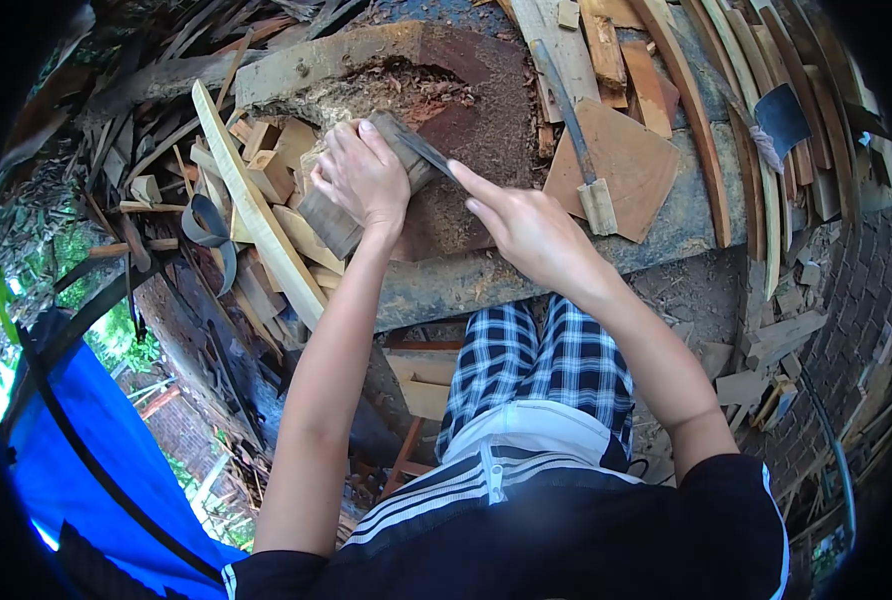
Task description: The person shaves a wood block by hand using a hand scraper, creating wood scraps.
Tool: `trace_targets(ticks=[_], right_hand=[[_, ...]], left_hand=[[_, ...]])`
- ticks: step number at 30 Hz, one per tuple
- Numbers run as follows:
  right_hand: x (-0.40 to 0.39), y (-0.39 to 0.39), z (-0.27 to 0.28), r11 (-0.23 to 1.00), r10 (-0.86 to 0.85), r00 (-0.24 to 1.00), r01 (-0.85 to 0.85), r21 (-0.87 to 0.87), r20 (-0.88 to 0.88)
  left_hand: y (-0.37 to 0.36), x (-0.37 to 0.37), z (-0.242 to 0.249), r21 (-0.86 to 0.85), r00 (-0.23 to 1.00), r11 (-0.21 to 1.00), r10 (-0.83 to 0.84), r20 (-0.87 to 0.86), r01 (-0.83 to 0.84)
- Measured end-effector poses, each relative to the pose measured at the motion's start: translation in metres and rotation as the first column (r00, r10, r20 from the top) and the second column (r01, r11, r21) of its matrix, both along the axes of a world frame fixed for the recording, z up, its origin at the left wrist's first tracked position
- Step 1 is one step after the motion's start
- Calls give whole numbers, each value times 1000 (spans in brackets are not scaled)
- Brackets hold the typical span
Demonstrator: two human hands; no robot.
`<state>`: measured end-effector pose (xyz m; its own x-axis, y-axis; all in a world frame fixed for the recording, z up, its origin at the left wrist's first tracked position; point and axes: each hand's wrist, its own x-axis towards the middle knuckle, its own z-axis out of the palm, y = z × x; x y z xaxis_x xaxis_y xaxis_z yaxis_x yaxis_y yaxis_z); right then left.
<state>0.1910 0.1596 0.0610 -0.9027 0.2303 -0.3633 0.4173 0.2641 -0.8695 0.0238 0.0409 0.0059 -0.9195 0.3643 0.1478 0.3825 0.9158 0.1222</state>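
Note:
My left hand (366,175) is closed over a weathered block of wood (333,222), holding it down on a large, rough brown slab (486,120). My right hand (536,235) grips a narrow tool with a dark metal blade (431,155), index finger stretched along it. The blade reaches up and left and lies against the block's right side. Its handle is hidden inside my hand, so its exact kind cannot be made out. To the right, a long-bladed tool with a pale wooden handle (598,205) rests on a flat, angular board (631,165).
A long pale strip of wood (251,195) leans at the left among several offcuts (269,175) and a curled grey band (206,222). Long curved strips (691,110) stand at the right, near a dark curved sheet (783,120). A blue tarp (96,450) hangs lower left.

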Motion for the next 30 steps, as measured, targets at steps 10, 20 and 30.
trace_targets(ticks=[10, 20, 30], right_hand=[[26, -2, 7, 999, 38, 997, -38, 2, 68], [37, -26, -15, 994, -104, 993, 103, -20, -57], [23, -15, -12, 994, -74, 997, 74, -80, 9]], left_hand=[[1, 1, -2, 25, 1000, 1000, -12, -18, 12], [-2, -2, -4, -17, 999, 1000, -9, -40, 9], [-3, 1, -2, -27, 1000, 1000, -1, -20, 0]])
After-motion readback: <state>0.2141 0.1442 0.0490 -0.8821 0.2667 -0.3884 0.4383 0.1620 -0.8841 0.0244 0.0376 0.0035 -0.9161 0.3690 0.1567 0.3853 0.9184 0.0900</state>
